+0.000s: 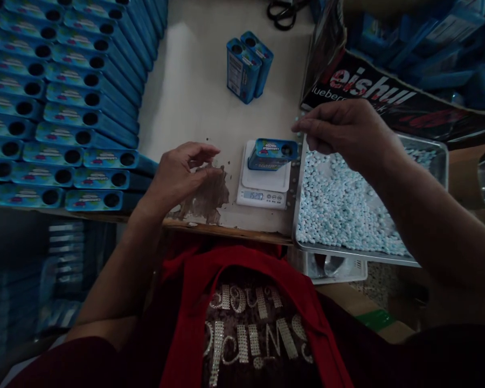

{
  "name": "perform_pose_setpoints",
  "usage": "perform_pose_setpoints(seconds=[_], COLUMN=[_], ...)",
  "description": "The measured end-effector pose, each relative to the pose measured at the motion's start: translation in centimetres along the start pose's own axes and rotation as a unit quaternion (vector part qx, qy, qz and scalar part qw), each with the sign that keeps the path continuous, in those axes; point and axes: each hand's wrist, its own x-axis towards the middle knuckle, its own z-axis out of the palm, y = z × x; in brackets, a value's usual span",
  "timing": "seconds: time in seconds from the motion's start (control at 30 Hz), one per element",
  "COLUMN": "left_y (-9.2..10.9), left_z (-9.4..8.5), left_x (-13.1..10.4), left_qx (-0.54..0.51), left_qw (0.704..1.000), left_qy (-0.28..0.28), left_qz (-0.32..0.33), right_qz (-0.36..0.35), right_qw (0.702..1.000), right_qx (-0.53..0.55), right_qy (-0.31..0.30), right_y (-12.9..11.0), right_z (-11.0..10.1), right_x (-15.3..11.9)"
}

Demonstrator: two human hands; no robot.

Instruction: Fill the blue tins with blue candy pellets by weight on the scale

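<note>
A white digital scale [262,198] sits near the table's front edge, its display lit. On its platform stands a blue candy box [272,156] with a dark round hole in the top. My right hand [339,129] is pinched above the right side of the box, over the tray's edge. Pale small candies show at its fingertips. Left of the scale, my left hand [186,170] hovers with curved fingers and thumb apart, holding nothing. A metal tray [355,252] to the right holds many pale blue and white candies [339,210].
Rows of blue boxes [91,118] fill the left of the table. Two more blue boxes [244,70] stand behind the scale. Black scissors [285,13] lie at the back. A printed carton [364,86] with blue boxes inside stands right. A white container [358,271] is below the tray.
</note>
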Motion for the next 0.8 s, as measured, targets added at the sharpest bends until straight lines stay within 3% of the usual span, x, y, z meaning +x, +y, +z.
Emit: perform_pose_setpoints(seconds=[0.13, 0.33, 0.5, 0.6, 0.7, 0.77, 0.8], left_y=[1.5, 2.3, 3.1, 5.5, 8.7, 9.9, 10.1], left_z=[0.7, 1.6, 2.9, 5.6, 8.0, 7.6, 6.4], left_x=[0.9, 1.5, 2.6, 4.1, 5.2, 5.6, 5.8], left_qx=[0.017, 0.038, 0.097, 0.192, 0.289, 0.322, 0.326], left_qw=[0.999, 0.995, 0.982, 0.952, 0.914, 0.902, 0.904], left_qy=[-0.009, -0.028, -0.017, -0.028, -0.118, -0.154, -0.149], left_qz=[0.040, 0.092, 0.164, 0.236, 0.258, 0.242, 0.233], right_qz=[0.023, 0.030, 0.044, 0.048, 0.054, 0.045, 0.033], right_qw=[1.000, 0.996, 0.997, 0.992, 0.981, 0.981, 0.984], right_qx=[0.019, 0.031, 0.061, 0.121, 0.176, 0.171, 0.147], right_qy=[-0.006, -0.076, -0.035, 0.007, 0.052, 0.081, 0.096], right_y=[0.5, -0.1, -0.6, 0.1, 1.2, 2.0, 2.4], right_z=[-0.7, 0.1, 0.2, -0.8, -1.8, -1.8, -1.5], right_x=[0.2, -0.8, -0.3, 1.5, 4.7, 7.5, 9.0])
